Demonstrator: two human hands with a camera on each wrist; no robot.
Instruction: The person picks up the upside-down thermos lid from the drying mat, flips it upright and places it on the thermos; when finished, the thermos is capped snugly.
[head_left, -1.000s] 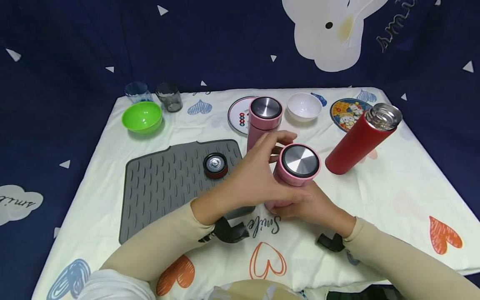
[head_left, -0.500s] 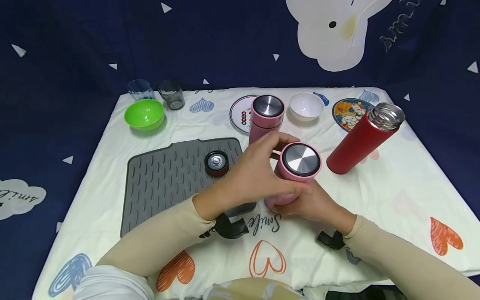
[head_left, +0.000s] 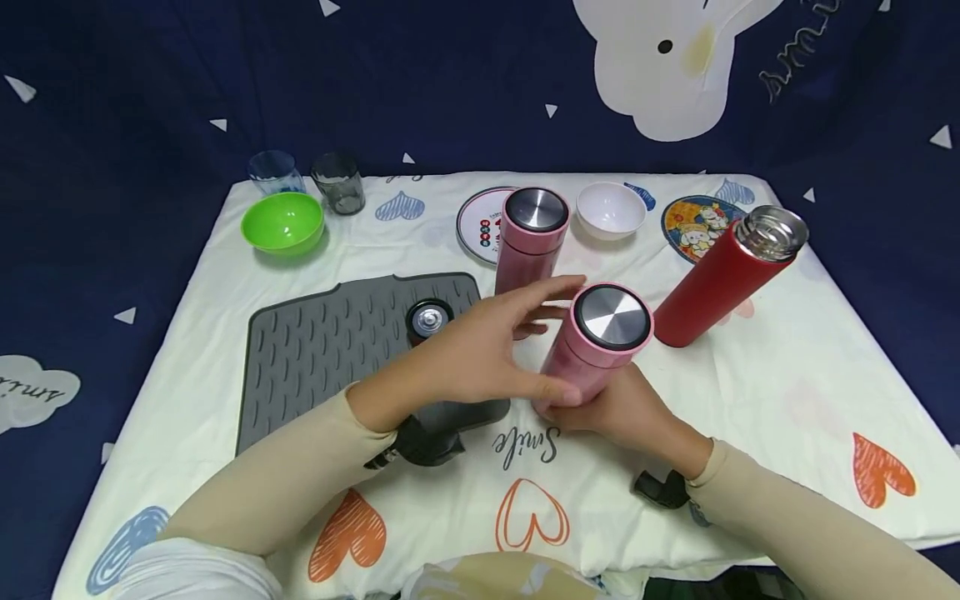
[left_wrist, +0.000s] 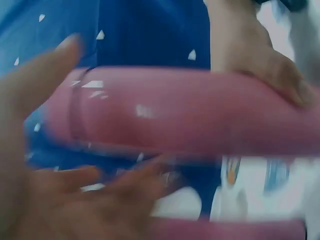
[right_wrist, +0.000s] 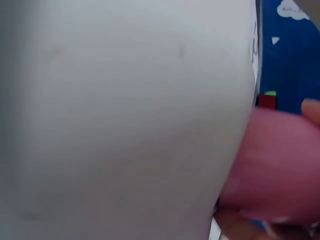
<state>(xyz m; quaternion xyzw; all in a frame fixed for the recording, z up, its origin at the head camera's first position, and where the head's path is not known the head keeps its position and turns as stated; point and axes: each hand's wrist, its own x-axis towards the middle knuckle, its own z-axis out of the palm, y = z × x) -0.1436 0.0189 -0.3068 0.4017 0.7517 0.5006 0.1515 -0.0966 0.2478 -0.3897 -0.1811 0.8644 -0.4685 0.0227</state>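
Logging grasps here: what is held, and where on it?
The near pink flask: right hand grips its lower body; left hand touches its side, fingers spread.

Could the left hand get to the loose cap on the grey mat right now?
Probably yes: the left hand hovers by the near pink flask, and the cap lies beside it on the grey mat, nothing between.

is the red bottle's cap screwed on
No, the red bottle stands with its steel mouth bare, and a dark cap lies on the grey mat.

Blurred pink flask [left_wrist: 180,117] between fingers [left_wrist: 35,85]
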